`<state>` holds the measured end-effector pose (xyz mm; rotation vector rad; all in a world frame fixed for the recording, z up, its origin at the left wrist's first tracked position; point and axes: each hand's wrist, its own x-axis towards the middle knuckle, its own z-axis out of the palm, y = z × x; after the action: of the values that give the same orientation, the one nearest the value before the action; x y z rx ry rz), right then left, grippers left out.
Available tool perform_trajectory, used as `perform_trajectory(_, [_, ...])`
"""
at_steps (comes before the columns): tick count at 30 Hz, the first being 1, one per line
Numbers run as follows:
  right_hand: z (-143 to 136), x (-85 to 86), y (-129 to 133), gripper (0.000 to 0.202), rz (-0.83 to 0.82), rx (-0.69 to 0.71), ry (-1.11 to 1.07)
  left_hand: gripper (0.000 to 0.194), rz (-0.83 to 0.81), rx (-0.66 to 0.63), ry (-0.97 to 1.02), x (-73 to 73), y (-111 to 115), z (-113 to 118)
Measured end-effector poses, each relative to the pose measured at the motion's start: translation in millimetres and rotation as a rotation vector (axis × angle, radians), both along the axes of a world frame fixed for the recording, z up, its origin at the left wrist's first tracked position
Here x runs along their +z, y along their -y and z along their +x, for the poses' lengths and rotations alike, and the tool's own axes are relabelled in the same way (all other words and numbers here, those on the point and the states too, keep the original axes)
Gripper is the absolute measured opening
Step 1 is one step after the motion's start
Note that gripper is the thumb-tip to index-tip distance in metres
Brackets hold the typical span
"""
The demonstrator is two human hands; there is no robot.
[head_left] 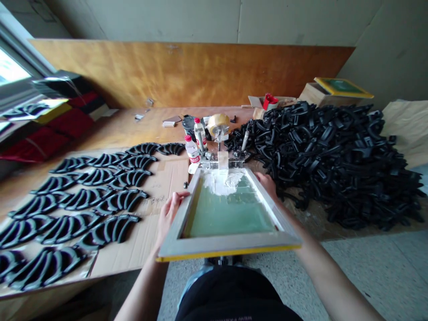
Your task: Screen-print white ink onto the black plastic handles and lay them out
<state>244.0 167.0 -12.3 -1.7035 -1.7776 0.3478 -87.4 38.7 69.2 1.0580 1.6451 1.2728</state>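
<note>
A screen printing frame [230, 242] with a green mesh is tilted up in front of me, fixed at its far end to a metal clamp [214, 163]. White paste [222, 183] is smeared over the far part of the mesh. My left hand [170, 211] is closed at the frame's left side, fingertips against the edge. At the right edge is my right hand [267, 185], its fingers bent along the side and partly hidden by the frame. What lies beneath the frame is hidden.
Rows of curved black plastic parts [123, 194] lie on cardboard [170, 178] at left. A large heap of black parts [321, 156] covers the right. Two red-capped bottles [193, 150] and a tape roll [218, 124] stand behind the clamp. A second screen [344, 86] rests on a box.
</note>
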Motion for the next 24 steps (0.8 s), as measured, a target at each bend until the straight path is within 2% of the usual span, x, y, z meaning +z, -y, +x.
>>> perform_trajectory(2, [-2, 17.3, -12, 0.033, 0.082, 0.019, 0.018, 0.056, -0.124, -0.081, 0.026, -22.0, 13, -2])
perform_trajectory(4, [-26, 33.1, -21, 0.049, 0.206, 0.159, 0.061, 0.064, -0.201, -0.116, 0.102, -47.6, 21, -1])
perform_trajectory(6, [-61, 43.2, -27, 0.062, 0.261, 0.338, 0.149, 0.078, -0.226, -0.110, 0.129, -72.1, 22, 2])
perform_trajectory(8, [-93, 45.9, -31, 0.053, 0.207, 0.453, 0.258, 0.083, -0.231, -0.100, 0.102, -91.0, 21, 4])
perform_trajectory(10, [-111, 42.9, -35, 0.032, 0.089, 0.509, 0.357, 0.082, -0.237, -0.105, 0.083, -102.3, 18, 3])
perform_trajectory(13, [-112, 35.3, -41, 0.016, -0.047, 0.479, 0.441, 0.080, -0.264, -0.126, 0.085, -108.5, 17, 1])
perform_trajectory(16, [-101, 29.2, -38, 0.016, -0.055, 0.379, 0.473, 0.078, -0.273, -0.127, 0.094, -110.6, 18, -1])
perform_trajectory(18, [-97, 25.5, -26, 0.011, -0.031, 0.371, 0.487, 0.076, -0.273, -0.123, 0.090, -112.4, 19, -1])
perform_trajectory(20, [-95, 22.8, -6, 0.009, 0.001, 0.468, 0.494, 0.074, -0.274, -0.121, 0.078, -114.0, 19, 0])
perform_trajectory(24, [-84, 27.3, 31, 0.014, 0.069, 0.873, 0.486, 0.074, -0.267, -0.115, 0.068, -113.0, 19, 2])
